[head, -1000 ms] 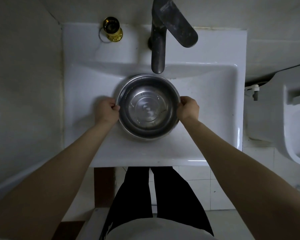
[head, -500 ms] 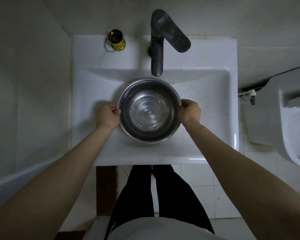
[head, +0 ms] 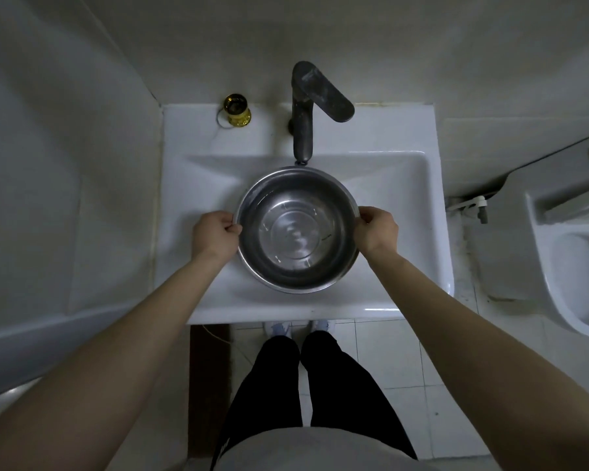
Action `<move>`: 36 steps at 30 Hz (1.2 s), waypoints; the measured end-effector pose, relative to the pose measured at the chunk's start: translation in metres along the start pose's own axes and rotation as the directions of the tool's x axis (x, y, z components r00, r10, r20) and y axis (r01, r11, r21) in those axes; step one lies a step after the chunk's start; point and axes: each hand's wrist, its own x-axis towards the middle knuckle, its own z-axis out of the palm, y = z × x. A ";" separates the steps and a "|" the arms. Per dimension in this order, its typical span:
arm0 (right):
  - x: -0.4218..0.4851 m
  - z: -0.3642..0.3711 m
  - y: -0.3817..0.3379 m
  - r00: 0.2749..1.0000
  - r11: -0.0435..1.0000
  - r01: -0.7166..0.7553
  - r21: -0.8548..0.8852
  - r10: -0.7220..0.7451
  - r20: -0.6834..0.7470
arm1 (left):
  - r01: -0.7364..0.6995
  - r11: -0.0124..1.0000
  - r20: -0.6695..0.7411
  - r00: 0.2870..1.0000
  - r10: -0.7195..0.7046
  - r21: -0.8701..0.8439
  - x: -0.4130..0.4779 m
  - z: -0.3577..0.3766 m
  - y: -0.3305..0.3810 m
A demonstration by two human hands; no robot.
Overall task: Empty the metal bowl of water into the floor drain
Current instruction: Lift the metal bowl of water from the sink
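Over the last second the metal bowl (head: 296,229) has grown against the white sink (head: 405,198) around it: it now covers more of the basin's width than it did, and its near edge reaches closer to the sink's front lip. We read that as the bowl coming up out of the basin toward us. The whole view has also drawn back, so pale shoes (head: 279,328) and more of the tiled floor (head: 371,351) now show below the sink. The grip has not changed. The left hand (head: 215,236) pinches the rim on the left side and the right hand (head: 376,232) pinches it on the right, thumbs on top, opposite one another with the bowl level between them. The bowl sits just in front of the dark tap (head: 303,130), whose spout tip is almost at the far rim. For the task this looks like the lift-off step. Nothing has been poured, and the carry to the drain is yet to come, so keeping the bowl level matters now. What we cannot see is a good deal. The floor drain appears nowhere in view, so we cannot say which way the bowl must go. The water itself is hard to make out — only faint ripples and glints over the bowl's bottom suggest it, and its depth is unclear. The fingers under the rim are hidden, as is the bowl's underside, so we cannot tell whether it has cleared the basin. The toilet (head: 575,266) at right is cut off by the frame edge.
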 end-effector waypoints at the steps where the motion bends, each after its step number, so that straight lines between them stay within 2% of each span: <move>1: -0.003 -0.002 0.001 1.000 1.000 0.005 -0.005 -0.005 -0.007 | -0.005 1.000 0.007 1.000 0.005 -0.004 -0.004 -0.001 0.001; 13: -0.036 -0.029 0.012 0.996 0.999 0.045 0.004 -0.044 -0.079 | 0.004 0.998 0.079 0.997 0.001 -0.070 -0.037 -0.015 0.016; 19: -0.044 -0.042 0.023 0.994 0.999 0.015 0.041 -0.011 -0.110 | -0.005 0.996 0.133 0.991 0.017 -0.093 -0.057 -0.012 0.032; 36: -0.079 -0.099 0.050 0.950 0.989 -0.007 0.145 0.052 -0.308 | -0.127 0.984 0.238 0.959 0.153 -0.122 -0.081 0.005 0.084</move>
